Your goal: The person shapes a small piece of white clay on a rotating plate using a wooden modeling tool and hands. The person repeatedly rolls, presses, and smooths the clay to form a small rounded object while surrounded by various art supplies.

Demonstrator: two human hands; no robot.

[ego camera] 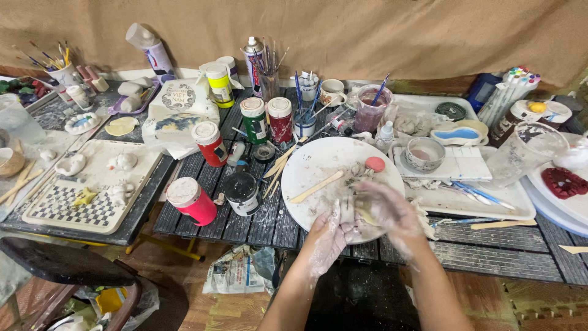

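Note:
Both my hands are smeared with pale clay and work together over the near edge of a round white board point(318, 160). My left hand point(329, 236) cups a small lump of clay point(348, 211) from below. My right hand point(387, 211) presses on it from the right, blurred by motion. On the board lie a flat wooden stick point(316, 186), bits of grey clay and a small red lid point(375, 163).
Paint jars, red point(192, 200), black point(242, 193) and green-labelled point(255, 120), crowd the dark slatted table point(490, 245). A checkered tray point(67, 211) with small clay figures sits left. White trays point(465, 199) with brushes, a bowl and cups lie right. Newspaper point(236, 273) lies on the floor.

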